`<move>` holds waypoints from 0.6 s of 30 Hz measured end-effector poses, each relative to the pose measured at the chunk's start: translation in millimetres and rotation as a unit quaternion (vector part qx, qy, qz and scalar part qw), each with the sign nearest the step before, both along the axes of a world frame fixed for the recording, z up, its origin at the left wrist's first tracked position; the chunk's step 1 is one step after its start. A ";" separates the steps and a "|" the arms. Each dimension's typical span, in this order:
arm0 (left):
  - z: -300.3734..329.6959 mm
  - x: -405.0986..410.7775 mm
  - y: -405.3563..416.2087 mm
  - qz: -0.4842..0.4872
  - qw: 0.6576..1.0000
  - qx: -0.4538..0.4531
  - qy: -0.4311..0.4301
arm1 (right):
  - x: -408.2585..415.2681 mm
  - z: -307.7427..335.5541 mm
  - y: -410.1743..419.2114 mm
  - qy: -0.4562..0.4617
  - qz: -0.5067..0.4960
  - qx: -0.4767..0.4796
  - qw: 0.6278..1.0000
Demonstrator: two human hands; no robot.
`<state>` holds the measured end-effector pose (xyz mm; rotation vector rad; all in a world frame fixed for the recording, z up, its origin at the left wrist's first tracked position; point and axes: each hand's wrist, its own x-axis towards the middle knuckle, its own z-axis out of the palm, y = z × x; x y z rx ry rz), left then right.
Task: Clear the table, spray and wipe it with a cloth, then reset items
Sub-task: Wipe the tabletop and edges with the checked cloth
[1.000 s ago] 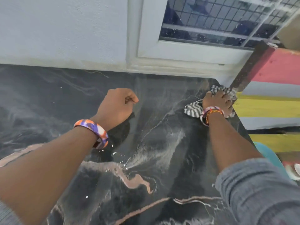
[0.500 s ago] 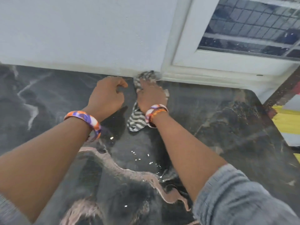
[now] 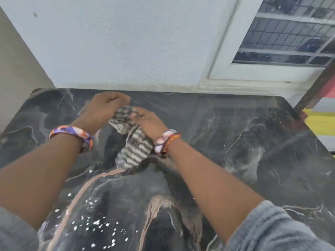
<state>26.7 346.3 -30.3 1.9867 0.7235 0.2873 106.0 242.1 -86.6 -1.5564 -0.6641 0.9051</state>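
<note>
- Dark marbled stone forms the bench (image 3: 235, 142), which butts against a white wall (image 3: 126, 42), with a barred window (image 3: 290, 33) at upper right.
- Change: one second ago the right hand (image 3: 148, 122) pressed the striped cloth (image 3: 134, 151) at the far right corner of the bench; half a second ago it worked along the wall edge. The cloth is now lifted off the stone near the rear centre and is held between both hands.
- Left hand (image 3: 103, 109): previously a loose fist clear of the cloth, its fingers now curl onto the upper end of the cloth.
- Right hand: fingers clamped on the bunched middle of the cloth.
- Assessment: the wiping stroke is interrupted, probably to refold or regrip the cloth. White droplets (image 3: 94, 223) near the front edge indicate that wiping is incomplete.
- Orientation: the long axis of the cloth runs from the hands, away from the wall, toward the person. The free lower end hangs near or on the stone; contact cannot be confirmed.
</note>
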 end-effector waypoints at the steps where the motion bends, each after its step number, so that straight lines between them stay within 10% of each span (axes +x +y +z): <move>1: 7.5 -1.6 -4.3 -0.057 0.997 -0.053 -0.004 | 3.4 7.5 -11.3 0.061 -0.040 0.031 0.997; 5: 14.4 13.7 -25.2 -0.167 0.986 -0.008 0.000 | 17.7 35.2 -67.7 0.189 -0.056 0.080 0.977; 12: 31.7 59.3 -87.1 -0.079 0.961 -0.244 -0.101 | 32.3 52.6 -159.7 -0.146 -0.040 -0.247 0.957; 18: 30.5 89.5 -96.4 -0.022 0.925 -0.374 -0.061 | 73.5 72.2 -208.9 0.023 -0.287 -0.103 0.952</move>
